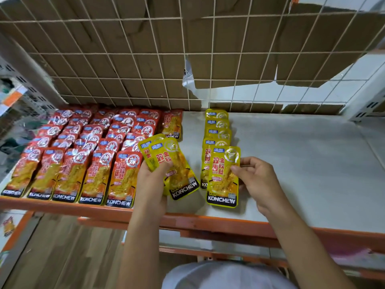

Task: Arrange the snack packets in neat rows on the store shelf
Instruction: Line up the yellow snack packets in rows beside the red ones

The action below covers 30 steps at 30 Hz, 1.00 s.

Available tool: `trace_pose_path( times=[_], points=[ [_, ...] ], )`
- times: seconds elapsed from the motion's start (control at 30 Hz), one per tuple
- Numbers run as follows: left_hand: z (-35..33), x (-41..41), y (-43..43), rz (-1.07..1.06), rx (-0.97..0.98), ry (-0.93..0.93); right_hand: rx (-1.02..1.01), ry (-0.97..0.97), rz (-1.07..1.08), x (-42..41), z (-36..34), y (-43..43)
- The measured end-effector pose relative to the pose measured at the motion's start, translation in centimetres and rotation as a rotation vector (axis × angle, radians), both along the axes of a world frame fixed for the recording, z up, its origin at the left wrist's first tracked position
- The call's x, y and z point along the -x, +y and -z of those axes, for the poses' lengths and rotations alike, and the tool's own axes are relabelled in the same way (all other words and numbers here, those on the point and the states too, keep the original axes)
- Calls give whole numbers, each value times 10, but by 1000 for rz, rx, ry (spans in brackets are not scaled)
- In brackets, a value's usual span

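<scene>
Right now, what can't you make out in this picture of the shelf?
Head view:
- How many fanned yellow packets the left hand grips: they overlap, the hand covers their bottoms.
- Rear red packets: overlapped, blurred.
- Yellow row behind the front packet pinched by the right hand: mostly covered.

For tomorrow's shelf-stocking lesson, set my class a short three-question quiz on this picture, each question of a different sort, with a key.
1. True or false: the red packets lie left of the yellow row.
2. The left hand holds: A red packets, B yellow packets, C nothing.
3. Fill in: the right hand pinches the yellow row's ____ packet.
Key: 1 true; 2 B; 3 front.
</scene>
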State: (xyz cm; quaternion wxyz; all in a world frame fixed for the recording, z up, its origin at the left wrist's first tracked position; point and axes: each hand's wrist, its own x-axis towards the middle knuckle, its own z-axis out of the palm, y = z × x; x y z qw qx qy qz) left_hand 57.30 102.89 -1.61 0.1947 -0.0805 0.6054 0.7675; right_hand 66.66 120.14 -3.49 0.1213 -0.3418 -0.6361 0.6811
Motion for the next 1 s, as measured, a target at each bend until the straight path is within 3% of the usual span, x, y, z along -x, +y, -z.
trace_pose_path(
  times=[0.33, 0.6, 0.73, 0.87, 1.0],
  points=[
    [1, -5, 1, 132, 82, 88, -418, -191, -64, 8, 2, -8],
    [3, -11, 7, 180, 75, 135, -493, -224, -60, 12, 1, -9],
    [5, -16, 9, 215, 61, 112, -686, -157, 14, 6, -3, -12],
    [6, -22, 14, 253, 37, 63, -266, 19, -114, 3, -14, -18],
    [6, -21, 13, 192, 70, 69, -144, 9, -102, 0, -8, -14]
  ],
)
